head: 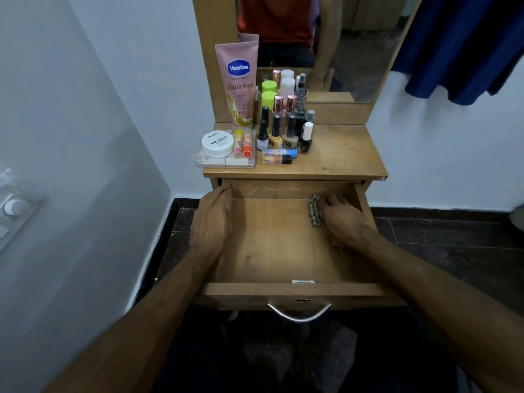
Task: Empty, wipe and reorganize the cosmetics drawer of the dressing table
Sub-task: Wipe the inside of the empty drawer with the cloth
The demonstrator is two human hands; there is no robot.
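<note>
Drawer (269, 245) pulled out from under the dressing table top (340, 157), long axis running from the table toward the camera, metal handle (299, 313) at the near end. Left hand (211, 222) grips the drawer's left wall, fingers curled over the rim. Right hand (344, 217) grasps a patterned cloth (315, 209) against the drawer floor at the far right corner. On top: pink tube (238, 83) reading "Vaseline Gluta-Hya", white jar (217, 143) marked "zudio NAIL POLISH", a cluster of nail polish bottles (283, 129) standing upright. Mirror (320, 43) behind.
</note>
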